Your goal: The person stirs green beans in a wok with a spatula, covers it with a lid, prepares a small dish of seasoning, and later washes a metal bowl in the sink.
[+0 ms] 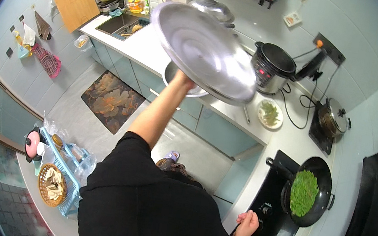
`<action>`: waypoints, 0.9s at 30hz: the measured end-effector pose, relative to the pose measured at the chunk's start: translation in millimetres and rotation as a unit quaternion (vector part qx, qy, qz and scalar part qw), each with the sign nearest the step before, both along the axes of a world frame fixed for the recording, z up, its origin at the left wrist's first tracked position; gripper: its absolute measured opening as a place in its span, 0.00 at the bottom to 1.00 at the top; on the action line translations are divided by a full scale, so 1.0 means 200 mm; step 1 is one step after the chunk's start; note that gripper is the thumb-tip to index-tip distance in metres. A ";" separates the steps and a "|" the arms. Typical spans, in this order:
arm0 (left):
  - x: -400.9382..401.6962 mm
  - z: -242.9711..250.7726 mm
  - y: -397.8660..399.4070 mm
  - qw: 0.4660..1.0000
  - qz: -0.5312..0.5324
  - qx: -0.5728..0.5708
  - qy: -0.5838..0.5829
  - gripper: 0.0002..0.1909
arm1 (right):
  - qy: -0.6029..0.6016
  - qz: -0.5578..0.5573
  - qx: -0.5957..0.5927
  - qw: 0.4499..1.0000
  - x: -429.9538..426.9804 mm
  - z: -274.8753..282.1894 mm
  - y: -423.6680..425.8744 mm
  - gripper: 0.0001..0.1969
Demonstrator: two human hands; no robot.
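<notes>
My left hand [183,81] reaches up over the counter and holds a large, shiny metal wok lid [204,52]. The lid is tilted, its hollow inner side facing me, and its far face and most of my fingers are hidden. Behind the wrist, part of a round metal bowl [169,74] shows at the counter's edge. My right hand [247,224], a bracelet at its wrist, hovers by the black gas stove [267,200] with curled fingers and nothing visible in them. A black wok [324,193] on the stove contains chopped green vegetables [303,193].
Along the counter [140,49] stand an electric pressure cooker [274,65], a plate of greens [270,114] and a lidded glass pot [332,119]. The sink [110,24] lies far left. Behind-left, a blue rack [62,158] and a wicker basket [40,188] stand near my body.
</notes>
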State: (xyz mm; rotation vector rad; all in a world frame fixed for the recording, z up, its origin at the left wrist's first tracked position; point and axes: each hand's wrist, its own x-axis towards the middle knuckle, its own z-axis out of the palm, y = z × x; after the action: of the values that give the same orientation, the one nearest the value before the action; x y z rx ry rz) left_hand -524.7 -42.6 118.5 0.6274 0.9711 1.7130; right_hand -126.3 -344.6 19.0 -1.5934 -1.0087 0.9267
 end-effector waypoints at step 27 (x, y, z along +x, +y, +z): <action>-2.56 0.16 0.17 0.833 0.348 -0.143 0.407 0.16 | 0.144 0.315 -0.227 0.910 -2.85 -0.72 2.29 0.13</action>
State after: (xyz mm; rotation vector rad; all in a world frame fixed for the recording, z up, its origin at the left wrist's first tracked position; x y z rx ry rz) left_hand -1037.2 -7.9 149.6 0.8916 2.2414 1.8475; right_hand -696.7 112.5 -124.6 -1.4365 -1.1706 1.8981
